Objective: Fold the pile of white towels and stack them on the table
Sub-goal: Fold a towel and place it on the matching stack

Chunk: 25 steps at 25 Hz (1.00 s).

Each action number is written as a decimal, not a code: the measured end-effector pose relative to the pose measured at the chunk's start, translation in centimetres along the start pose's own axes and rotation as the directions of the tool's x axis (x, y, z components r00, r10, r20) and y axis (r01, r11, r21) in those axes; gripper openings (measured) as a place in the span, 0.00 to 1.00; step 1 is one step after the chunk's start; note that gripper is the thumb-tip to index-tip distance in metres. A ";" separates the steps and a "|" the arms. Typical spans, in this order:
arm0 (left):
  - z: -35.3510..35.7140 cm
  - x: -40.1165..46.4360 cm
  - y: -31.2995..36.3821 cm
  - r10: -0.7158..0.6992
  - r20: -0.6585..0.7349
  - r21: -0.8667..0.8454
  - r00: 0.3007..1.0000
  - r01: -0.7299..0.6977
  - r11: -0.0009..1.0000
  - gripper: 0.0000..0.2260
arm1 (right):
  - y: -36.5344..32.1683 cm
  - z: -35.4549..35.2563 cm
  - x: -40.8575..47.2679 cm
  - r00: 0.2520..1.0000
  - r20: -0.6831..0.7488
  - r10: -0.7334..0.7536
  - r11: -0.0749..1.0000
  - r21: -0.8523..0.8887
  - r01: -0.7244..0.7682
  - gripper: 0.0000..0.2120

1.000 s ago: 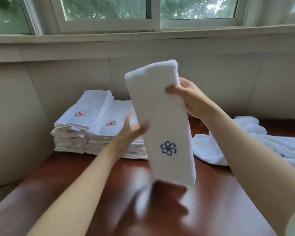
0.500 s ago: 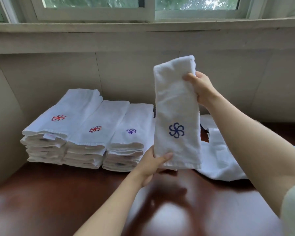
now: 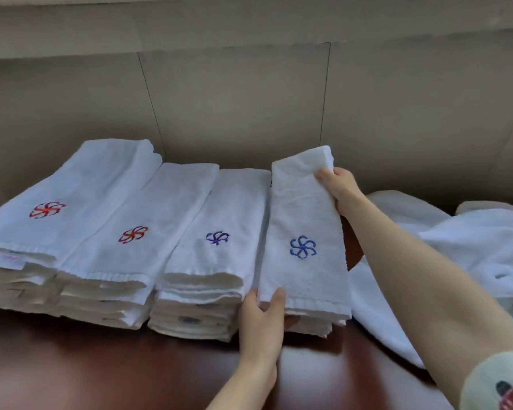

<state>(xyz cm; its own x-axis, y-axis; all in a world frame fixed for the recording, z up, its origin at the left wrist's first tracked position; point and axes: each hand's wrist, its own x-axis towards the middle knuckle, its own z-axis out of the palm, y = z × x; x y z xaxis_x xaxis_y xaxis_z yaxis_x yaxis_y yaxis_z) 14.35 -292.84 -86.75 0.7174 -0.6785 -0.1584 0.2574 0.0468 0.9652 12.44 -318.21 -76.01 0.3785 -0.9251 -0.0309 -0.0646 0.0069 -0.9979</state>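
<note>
Head view looks down on a dark wood desk (image 3: 131,365) by a beige wall (image 3: 249,99). Four stacks of folded white towels stand side by side along the wall: two with red emblems (image 3: 46,210) (image 3: 133,234), one with a purple emblem (image 3: 217,238), and a lower one at the right end. A folded towel (image 3: 304,232) with a blue emblem (image 3: 302,247) lies over that right-end stack, its far end raised. The left hand (image 3: 262,318) pinches its near left corner, thumb on top, a closed grip on the towel. The right hand (image 3: 339,187) grips its far right edge, fingers curled round the cloth. Right of the stacks, touching the desk, lies the loose pile (image 3: 456,255) of unfolded towels, partly behind the right forearm.
</note>
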 end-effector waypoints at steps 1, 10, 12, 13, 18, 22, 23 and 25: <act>0.0 0.2 -0.5 0.005 -0.016 -0.003 1.000 -0.005 1.000 0.07 | 0.9 0.6 0.7 1.000 0.013 0.016 1.000 -0.014 -0.016 0.10; 0.0 0.5 -0.9 0.005 -0.091 -0.041 0.996 -0.009 0.999 0.05 | 6.8 1.8 3.6 0.986 -0.129 0.104 0.983 -0.137 -0.121 0.19; 0.0 0.4 -0.8 0.022 -0.093 -0.036 0.995 -0.026 0.999 0.05 | 6.7 2.2 3.1 0.987 -0.162 0.025 0.957 -0.282 -0.070 0.22; 0.0 0.3 -0.8 0.018 -0.092 -0.046 0.996 -0.023 0.999 0.05 | 6.7 2.4 2.6 0.983 -0.172 -0.069 0.891 -0.453 -0.017 0.24; 0.1 0.2 -0.2 -0.023 -0.095 -0.070 0.995 0.017 0.997 0.06 | 5.7 3.7 0.1 0.914 0.327 -0.241 0.270 -0.881 0.387 0.18; 0.0 -0.1 0.6 -0.081 -0.059 -0.094 0.995 0.075 0.993 0.04 | 4.2 4.1 -2.9 0.954 0.298 -0.014 0.319 -0.903 0.287 0.20; 0.0 -0.4 1.2 -0.104 -0.038 -0.122 0.994 0.099 0.988 0.02 | 4.0 3.8 -3.9 0.958 0.287 0.009 0.338 -0.903 0.267 0.20; 0.0 -0.9 2.2 -0.161 -0.001 -0.169 0.987 0.158 0.973 0.02 | 3.7 2.5 -6.1 0.965 0.264 0.010 0.337 -0.909 0.245 0.21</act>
<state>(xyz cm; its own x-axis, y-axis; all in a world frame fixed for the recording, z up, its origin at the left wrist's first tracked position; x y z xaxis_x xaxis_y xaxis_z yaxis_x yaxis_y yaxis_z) 14.28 -292.14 -84.44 0.6675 -0.6762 -0.3117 0.4731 0.0619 0.8789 12.25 -311.60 -79.62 0.6079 -0.7921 -0.0552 -0.7684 -0.5693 -0.2924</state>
